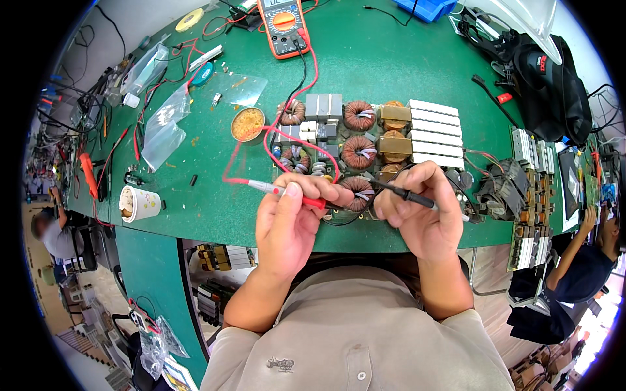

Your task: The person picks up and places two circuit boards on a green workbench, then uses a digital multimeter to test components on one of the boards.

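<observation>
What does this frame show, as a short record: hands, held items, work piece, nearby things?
left hand: grips red probe
right hand: grips black probe
work piece: circuit board with copper coils, lying on green table
meter: orange multimeter at far edge, leads running to probes
nearby: round tin, white cup, clear bags

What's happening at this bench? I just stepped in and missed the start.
A person seated at a green table holds a red test probe in the left hand and a black test probe in the right hand. Both hands sit over the near edge of a circuit board packed with copper coils and white blocks. The probes' leads run up to an orange multimeter at the far side of the table.
</observation>
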### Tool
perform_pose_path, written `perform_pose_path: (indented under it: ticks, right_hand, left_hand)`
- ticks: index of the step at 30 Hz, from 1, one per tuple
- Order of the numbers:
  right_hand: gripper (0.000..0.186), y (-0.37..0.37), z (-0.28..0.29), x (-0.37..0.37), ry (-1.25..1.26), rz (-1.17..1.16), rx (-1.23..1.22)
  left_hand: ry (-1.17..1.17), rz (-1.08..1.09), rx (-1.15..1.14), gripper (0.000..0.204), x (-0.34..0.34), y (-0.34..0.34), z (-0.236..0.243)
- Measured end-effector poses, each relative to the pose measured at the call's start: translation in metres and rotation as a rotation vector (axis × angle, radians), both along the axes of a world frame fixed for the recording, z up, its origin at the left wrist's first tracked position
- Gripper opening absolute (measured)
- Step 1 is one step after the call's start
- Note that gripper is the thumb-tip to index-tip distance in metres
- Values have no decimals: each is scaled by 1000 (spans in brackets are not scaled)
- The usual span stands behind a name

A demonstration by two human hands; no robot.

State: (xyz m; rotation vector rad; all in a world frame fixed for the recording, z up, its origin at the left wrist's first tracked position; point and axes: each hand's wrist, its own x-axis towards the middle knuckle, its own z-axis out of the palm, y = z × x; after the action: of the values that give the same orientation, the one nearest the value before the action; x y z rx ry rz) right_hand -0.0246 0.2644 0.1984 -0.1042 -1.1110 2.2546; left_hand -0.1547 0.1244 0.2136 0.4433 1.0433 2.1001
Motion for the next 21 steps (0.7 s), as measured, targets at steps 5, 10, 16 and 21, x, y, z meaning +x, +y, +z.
perform_pose_path:
  ticks: [5,10,16,21]
  right_hand:
    - [22,-12,1,1,8,57,16]
    - [14,-20,2,4,-44,79,30]
    - [19,-25,6,4,-96,83,-22]
    - [21,-28,9,3,-132,69,-89]
  left_hand:
    - [63,-161,47,24,0,-7,-15]
    - [181,-159,10,24,12,-5,-10]
    - [157,-204,134,15,9,-3,-11]
    - [370,-120,62,15,9,-4,-18]
